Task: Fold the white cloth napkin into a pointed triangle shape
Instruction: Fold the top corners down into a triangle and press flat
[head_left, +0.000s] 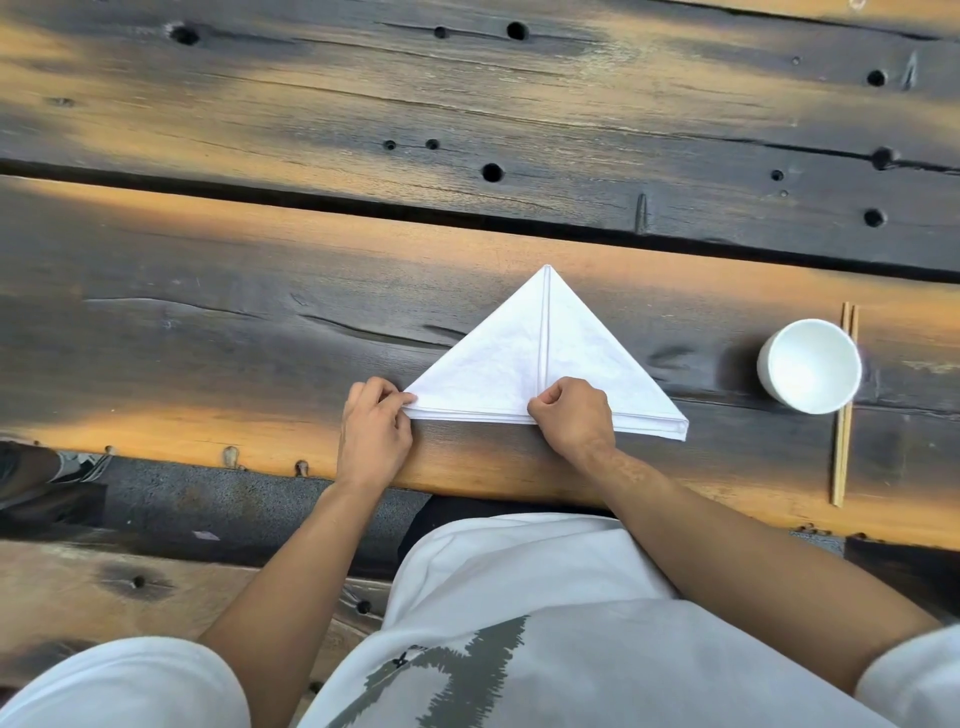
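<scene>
The white cloth napkin (519, 358) lies flat on the dark wooden table as a triangle, its point facing away from me and a seam running down its middle. My left hand (375, 431) pinches the napkin's left corner with curled fingers. My right hand (571, 415) pinches the near edge at the bottom of the middle seam. The right corner of the napkin lies free on the wood.
A white cup (809, 366) stands to the right of the napkin, with a pair of wooden chopsticks (844, 410) lying beside it. The table (260, 322) is made of rough planks with a deep gap between them; its near edge runs just below my hands.
</scene>
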